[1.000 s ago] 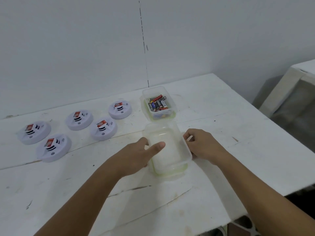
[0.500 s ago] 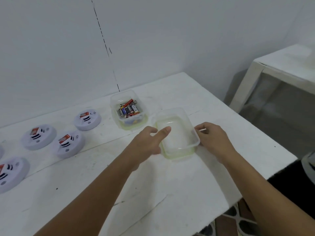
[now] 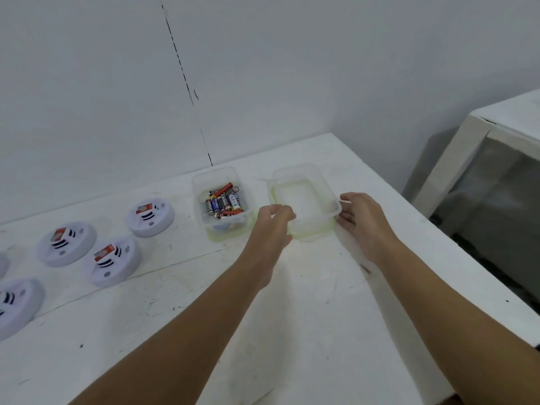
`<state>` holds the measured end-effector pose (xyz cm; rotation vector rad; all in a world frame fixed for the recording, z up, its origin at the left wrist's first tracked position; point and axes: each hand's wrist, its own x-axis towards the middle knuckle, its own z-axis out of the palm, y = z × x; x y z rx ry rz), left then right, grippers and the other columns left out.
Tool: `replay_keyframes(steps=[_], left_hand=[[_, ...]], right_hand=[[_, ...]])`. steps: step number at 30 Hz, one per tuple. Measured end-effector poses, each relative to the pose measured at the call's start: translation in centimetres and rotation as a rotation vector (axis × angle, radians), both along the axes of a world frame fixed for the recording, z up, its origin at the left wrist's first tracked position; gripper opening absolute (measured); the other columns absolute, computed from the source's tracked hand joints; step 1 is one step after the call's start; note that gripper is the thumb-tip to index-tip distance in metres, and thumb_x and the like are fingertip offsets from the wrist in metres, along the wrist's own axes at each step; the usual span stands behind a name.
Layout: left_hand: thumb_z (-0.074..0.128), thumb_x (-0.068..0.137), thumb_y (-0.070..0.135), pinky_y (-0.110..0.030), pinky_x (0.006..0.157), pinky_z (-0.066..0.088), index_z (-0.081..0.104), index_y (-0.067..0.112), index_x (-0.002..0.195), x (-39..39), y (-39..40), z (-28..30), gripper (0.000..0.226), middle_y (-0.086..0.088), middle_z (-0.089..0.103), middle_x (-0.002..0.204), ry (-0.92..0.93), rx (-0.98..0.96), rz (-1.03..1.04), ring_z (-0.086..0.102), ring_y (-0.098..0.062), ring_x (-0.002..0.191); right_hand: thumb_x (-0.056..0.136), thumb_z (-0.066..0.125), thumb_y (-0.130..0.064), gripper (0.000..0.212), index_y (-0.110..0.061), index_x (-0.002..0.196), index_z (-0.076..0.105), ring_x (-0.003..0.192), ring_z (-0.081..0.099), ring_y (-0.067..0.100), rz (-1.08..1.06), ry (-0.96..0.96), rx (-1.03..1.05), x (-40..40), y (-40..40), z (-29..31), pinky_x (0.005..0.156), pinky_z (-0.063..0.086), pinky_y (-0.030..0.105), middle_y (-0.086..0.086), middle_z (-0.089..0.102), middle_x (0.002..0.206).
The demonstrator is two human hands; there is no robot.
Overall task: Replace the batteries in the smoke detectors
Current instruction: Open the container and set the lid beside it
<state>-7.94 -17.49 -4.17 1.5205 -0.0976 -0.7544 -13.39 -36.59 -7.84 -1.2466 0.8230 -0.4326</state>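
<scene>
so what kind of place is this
Probably a bare workroom or test setup, not a lived-in home: a scuffed white-painted table, plain white walls, and round white smoke detectors laid out in rows beside a clear plastic tub of batteries.

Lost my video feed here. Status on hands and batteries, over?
Left hand and right hand both grip the empty container. Batteries sit in the open box beside it. Smoke detectors untouched.

Smoke detectors (image 3: 111, 260) along desk (image 3: 292, 317) left edge. Battery box (image 3: 220, 204) near back edge. Empty box (image 3: 304, 200) just right of it.
</scene>
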Motion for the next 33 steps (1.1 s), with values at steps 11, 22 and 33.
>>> replay_keyframes(steps=[11, 22, 33], left_hand=[[0.057, 0.071, 0.042, -0.052, 0.117, 0.038, 0.044, 0.022, 0.143, 1.6, -2.7, 1.6, 0.076, -0.014, 0.044, 0.149, -0.019, 0.074, 0.097, 0.044, -0.031, 0.137], [0.052, 0.096, 0.045, -0.045, 0.106, 0.042, 0.037, 0.028, 0.148, 1.3, -2.4, 1.1, 0.057, 0.002, 0.043, 0.143, -0.118, 0.194, 0.114, 0.05, -0.025, 0.132], [0.053, 0.104, 0.026, -0.022, 0.054, 0.043, 0.061, 0.028, 0.099, -0.3, 10.2, 1.6, 0.009, 0.008, 0.067, 0.095, -0.62, 0.479, 0.093, 0.06, -0.01, 0.074]], right_hand=[[0.1, 0.042, -0.024, 0.029, 0.001, 0.108, 0.053, 0.088, 0.05, 0.022, 0.095, 0.026, -0.02, 5.5, -0.7, 1.0, 0.096, 0.051, 0.043, 0.005, 0.059, 0.089], [0.1, 0.041, -0.031, 0.015, -0.032, 0.105, 0.055, 0.084, 0.052, 0.011, 0.075, 0.073, -0.218, 4.7, 0.1, 0.0, 0.072, 0.043, 0.031, -0.011, 0.056, 0.096], [0.103, 0.054, -0.023, 0.01, -0.023, 0.093, 0.054, 0.059, 0.046, 0.003, 0.078, -0.049, -0.535, -1.0, 10.6, -0.8, 0.061, 0.04, 0.023, -0.012, 0.048, 0.067]])
